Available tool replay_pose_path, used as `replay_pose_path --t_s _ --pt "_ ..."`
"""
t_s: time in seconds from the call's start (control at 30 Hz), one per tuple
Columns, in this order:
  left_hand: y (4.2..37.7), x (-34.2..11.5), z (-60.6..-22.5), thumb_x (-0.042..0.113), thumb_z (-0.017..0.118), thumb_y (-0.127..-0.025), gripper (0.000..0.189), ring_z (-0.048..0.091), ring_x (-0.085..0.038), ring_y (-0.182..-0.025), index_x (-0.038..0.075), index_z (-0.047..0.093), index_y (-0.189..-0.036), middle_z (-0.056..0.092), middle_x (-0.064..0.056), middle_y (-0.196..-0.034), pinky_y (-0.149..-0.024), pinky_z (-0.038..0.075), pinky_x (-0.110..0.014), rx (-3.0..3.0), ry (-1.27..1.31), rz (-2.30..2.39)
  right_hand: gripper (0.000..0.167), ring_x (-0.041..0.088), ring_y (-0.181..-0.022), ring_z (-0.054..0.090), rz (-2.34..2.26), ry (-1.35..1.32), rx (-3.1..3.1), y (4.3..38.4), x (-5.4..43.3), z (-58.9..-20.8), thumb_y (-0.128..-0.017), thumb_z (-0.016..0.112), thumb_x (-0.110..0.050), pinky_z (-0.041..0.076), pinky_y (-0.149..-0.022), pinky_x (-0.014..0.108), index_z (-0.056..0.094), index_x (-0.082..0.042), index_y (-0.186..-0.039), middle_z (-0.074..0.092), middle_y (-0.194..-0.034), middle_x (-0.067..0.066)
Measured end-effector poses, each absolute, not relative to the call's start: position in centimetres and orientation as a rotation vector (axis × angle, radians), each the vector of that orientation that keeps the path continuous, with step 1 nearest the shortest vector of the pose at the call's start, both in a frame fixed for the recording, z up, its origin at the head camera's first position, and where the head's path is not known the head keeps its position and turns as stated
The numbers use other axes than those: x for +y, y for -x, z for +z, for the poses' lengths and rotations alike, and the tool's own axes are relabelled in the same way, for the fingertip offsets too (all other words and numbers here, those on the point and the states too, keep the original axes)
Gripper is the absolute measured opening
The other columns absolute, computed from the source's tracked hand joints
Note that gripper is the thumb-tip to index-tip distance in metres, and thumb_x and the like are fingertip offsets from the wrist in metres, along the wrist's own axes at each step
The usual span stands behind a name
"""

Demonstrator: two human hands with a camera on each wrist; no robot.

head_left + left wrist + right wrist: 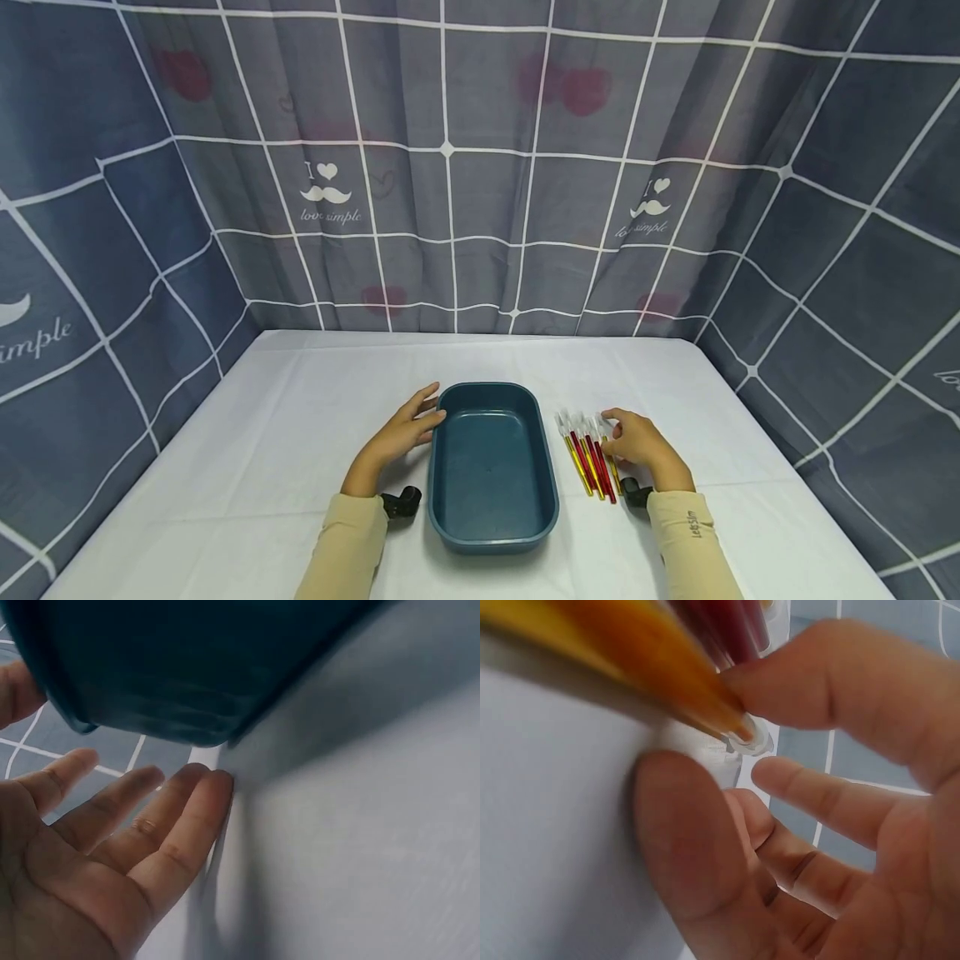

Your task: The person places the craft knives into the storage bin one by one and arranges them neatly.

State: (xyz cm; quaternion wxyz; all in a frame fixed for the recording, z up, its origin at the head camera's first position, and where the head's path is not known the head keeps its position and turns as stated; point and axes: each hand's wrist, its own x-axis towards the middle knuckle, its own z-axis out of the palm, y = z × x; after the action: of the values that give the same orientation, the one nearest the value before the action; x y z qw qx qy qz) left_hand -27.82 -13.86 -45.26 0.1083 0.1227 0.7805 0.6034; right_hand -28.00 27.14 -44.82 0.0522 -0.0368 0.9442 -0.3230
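A deep teal plastic tray (492, 533) stands on the white cloth between the two hands. My left hand (405, 433) is at its left side, thumb at the rim; the other fingers are loosely spread beside the wall in the left wrist view. To the right of the tray lies a row of slim, pen-like sticks (588, 467) with shiny red or yellow barrels and clear ends. My right hand (639, 446) is at the rightmost one, a yellow stick (682, 675). Its index finger touches this stick near the clear end, while the thumb stands apart below it.
A white cloth (247, 500) covers the table. Grey-blue checked curtains (480, 192) hang close behind it and along both sides. A small black device (402, 502) sits at the left wrist, another (634, 493) at the right.
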Motion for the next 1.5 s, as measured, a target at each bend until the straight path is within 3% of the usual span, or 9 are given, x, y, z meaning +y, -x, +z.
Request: replay_pose_path --t_s 0.33,0.53,0.8,1.07,1.5 --pt "28.2 -13.9 -46.6 0.017 0.059 -0.111 0.076 0.027 -0.052 -0.158 0.009 0.018 -0.174 0.015 -0.033 -0.175 -0.123 0.036 -0.064 2.110 -0.302 1.945 0.063 0.016 -0.059 0.056 -0.952 0.099 2.866 28.2 27.3 -45.0 -0.082 0.076 -0.003 0.044 -0.059 0.030 0.059 0.014 -0.140 0.056 -0.086 0.009" --pt "28.3 -14.0 -47.1 0.008 0.058 -0.109 0.075 0.028 -0.048 -0.159 0.006 0.019 -0.173 0.014 -0.031 -0.176 -0.127 0.034 -0.056 1.981 -0.319 2.044 0.062 0.016 -0.058 0.056 -0.972 0.102 2.856 28.2 27.4 -45.0 -0.083 0.077 -0.002 0.044 -0.059 0.030 0.059 0.015 -0.139 0.057 -0.084 0.008" --pt "28.4 -14.2 -47.5 0.006 0.056 -0.108 0.074 0.015 -0.044 -0.164 0.004 0.020 -0.173 0.012 -0.028 -0.177 -0.131 0.025 -0.055 1.916 -0.376 2.057 0.061 0.017 -0.064 0.061 -1.008 0.123 2.873 28.2 27.7 -44.7 -0.085 0.076 -0.001 0.050 -0.062 0.031 0.056 0.017 -0.139 0.061 -0.089 0.010" --pt "28.6 -14.5 -47.9 0.010 0.057 -0.108 0.075 0.027 -0.043 -0.160 0.003 0.019 -0.173 0.019 -0.029 -0.175 -0.127 0.035 -0.043 1.908 -0.380 2.054 0.063 0.017 -0.063 0.063 -1.067 0.104 2.872 28.4 27.9 -44.7 -0.089 0.074 -0.001 0.054 -0.062 0.032 0.052 0.015 -0.146 0.066 -0.088 0.009" --pt "28.7 -14.7 -48.5 0.011 0.057 -0.108 0.076 0.027 -0.042 -0.160 0.001 0.018 -0.172 0.019 -0.030 -0.175 -0.120 0.041 -0.028 1.875 -0.380 2.080 0.066 0.016 -0.063 0.063 -1.329 0.152 2.770 28.5 27.9 -44.7 -0.090 0.065 0.002 0.060 -0.059 0.031 0.047 0.012 -0.152 0.067 -0.100 0.017"
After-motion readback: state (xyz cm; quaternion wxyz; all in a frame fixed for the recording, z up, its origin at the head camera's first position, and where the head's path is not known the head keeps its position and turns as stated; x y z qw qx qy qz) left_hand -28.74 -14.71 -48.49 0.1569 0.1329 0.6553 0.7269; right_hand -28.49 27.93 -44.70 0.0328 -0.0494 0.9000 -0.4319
